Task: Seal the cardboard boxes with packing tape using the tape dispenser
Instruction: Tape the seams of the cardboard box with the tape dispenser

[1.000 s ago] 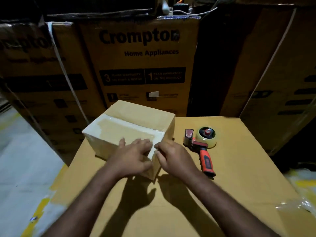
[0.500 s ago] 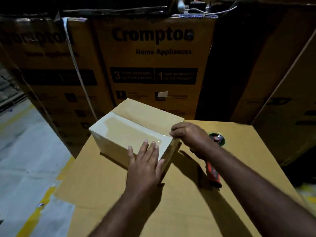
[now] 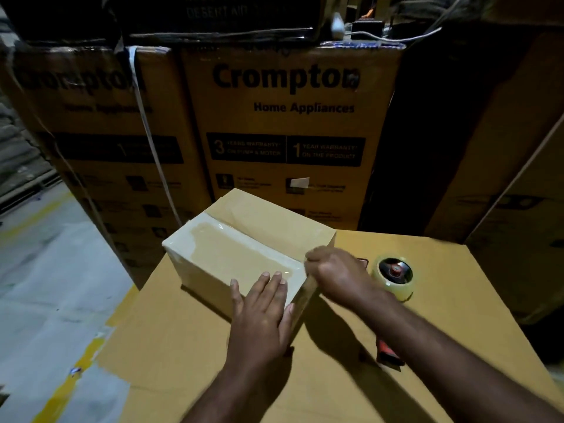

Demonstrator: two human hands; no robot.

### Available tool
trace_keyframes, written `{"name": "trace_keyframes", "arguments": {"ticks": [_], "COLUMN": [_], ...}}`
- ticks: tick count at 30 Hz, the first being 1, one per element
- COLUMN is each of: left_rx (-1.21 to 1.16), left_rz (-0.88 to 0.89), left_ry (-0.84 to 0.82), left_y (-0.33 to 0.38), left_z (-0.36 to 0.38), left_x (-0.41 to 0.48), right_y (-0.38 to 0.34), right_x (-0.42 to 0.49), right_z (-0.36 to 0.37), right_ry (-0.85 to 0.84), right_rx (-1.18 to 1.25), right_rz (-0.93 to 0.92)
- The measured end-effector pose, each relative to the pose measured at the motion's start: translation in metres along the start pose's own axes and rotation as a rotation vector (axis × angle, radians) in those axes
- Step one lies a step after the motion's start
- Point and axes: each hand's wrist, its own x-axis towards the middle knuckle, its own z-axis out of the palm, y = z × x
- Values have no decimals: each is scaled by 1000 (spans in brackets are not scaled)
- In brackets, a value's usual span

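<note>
A small cardboard box (image 3: 259, 227) stands on a large cardboard surface (image 3: 457, 300), with clear tape across its top and down its near side. My left hand (image 3: 262, 309) lies flat with straight fingers on the box's near corner. My right hand (image 3: 332, 273) is blurred, its fingers bent at the top right edge of the box; whether it pinches anything I cannot tell. The tape dispenser lies to the right behind my right forearm: its tape roll (image 3: 393, 276) and the end of its red handle (image 3: 387, 352) show.
Tall printed cartons (image 3: 283, 132) form a wall right behind the work surface and on the right. A grey floor with a yellow line (image 3: 61, 389) lies to the left, below the surface's left edge.
My right hand has slid from the far right corner of the box toward me along its right edge. My left hand stays flat on the near corner.
</note>
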Motion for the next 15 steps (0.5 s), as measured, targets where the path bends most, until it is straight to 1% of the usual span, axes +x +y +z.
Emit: {"name": "trace_keyframes", "arguments": {"ticks": [2, 4, 6, 7, 9, 11, 13, 15], "left_rx": [4, 8, 3, -3, -11, -14, -9, -17], "left_rz": [-11, -9, -1, 5, 18, 23, 9, -5], "left_ry": [4, 17, 37, 51, 85, 90, 69, 27], "left_y": [-1, -2, -4, -5, -5, -5, -6, -7], "left_z": [3, 5, 7, 8, 9, 8, 6, 4], "left_x": [-1, -1, 0, 1, 1, 1, 2, 3], "right_y": [-21, -25, -11, -1, 20, 34, 41, 41], "right_x": [-7, -10, -7, -6, -2, 8, 21, 34], "right_z": [0, -1, 0, 1, 3, 8, 13, 15], "right_ry": [-2, -3, 15, -4, -70, -72, -110, -156], "right_rx": [85, 174, 261, 281, 253, 217, 167, 147], "right_rz": [-96, -82, 33, 104, 231, 300, 366, 475]}}
